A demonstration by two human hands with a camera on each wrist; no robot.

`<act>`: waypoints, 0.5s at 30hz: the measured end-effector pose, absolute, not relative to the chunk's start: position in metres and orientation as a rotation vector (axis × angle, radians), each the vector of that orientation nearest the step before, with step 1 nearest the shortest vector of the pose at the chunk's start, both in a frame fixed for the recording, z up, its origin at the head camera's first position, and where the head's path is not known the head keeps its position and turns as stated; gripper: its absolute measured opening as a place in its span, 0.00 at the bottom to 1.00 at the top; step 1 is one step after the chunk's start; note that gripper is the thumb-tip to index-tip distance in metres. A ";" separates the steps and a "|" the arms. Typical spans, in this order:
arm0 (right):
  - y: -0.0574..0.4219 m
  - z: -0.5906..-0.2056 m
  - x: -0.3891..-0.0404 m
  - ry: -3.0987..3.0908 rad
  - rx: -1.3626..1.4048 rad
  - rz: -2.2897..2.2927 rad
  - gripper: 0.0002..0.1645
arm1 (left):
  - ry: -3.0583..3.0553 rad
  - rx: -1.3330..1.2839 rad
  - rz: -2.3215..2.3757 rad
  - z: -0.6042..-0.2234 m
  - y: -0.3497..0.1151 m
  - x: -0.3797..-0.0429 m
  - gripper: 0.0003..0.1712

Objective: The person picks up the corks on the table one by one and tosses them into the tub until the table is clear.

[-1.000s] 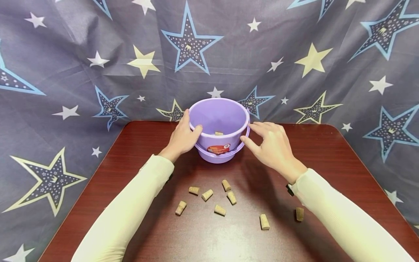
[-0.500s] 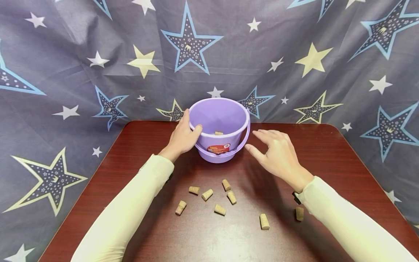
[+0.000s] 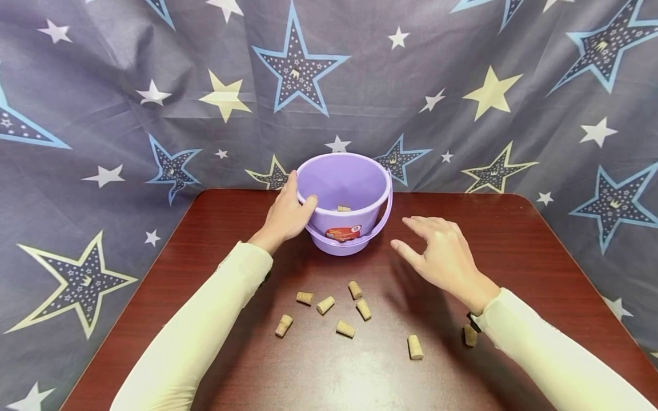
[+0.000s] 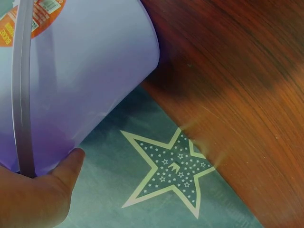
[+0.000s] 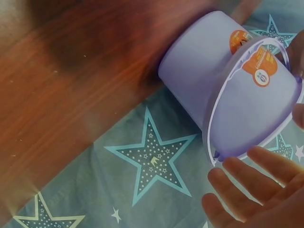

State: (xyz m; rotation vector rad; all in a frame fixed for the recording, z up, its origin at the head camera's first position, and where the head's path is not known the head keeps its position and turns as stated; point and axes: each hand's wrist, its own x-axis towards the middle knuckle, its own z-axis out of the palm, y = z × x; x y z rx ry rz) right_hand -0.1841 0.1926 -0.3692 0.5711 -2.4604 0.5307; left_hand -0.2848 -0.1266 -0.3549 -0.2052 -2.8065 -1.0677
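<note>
A purple bucket (image 3: 339, 225) stands upright near the table's back edge, its handle (image 3: 382, 220) hanging down at the front right. My left hand (image 3: 288, 214) holds the bucket's left side at the rim, thumb toward the front; the left wrist view shows a digit (image 4: 69, 166) against the rim beside the handle. Inside the bucket, a cork (image 3: 343, 209) is partly visible above the front rim. To the right, apart from the bucket, my right hand (image 3: 444, 257) hovers with fingers extended and nothing in it. Its fingers (image 5: 259, 175) overlap the bucket's rim in the right wrist view.
Several corks lie scattered on the dark red table (image 3: 308, 371) before the bucket, among them a cork (image 3: 325, 305) in the middle, a cork (image 3: 415, 347) nearer the front and a cork (image 3: 470, 335) beside the right wrist. A star-patterned cloth (image 3: 360, 85) hangs behind.
My right hand has moved away from the bucket's right side, to the right and nearer the front. The handle has swung slightly outward. My left hand and the corks have stayed put.
</note>
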 end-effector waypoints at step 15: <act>0.203 -0.380 -0.171 -2.466 0.569 0.517 0.34 | -2.808 -0.209 -1.071 -0.354 -0.126 -0.284 0.51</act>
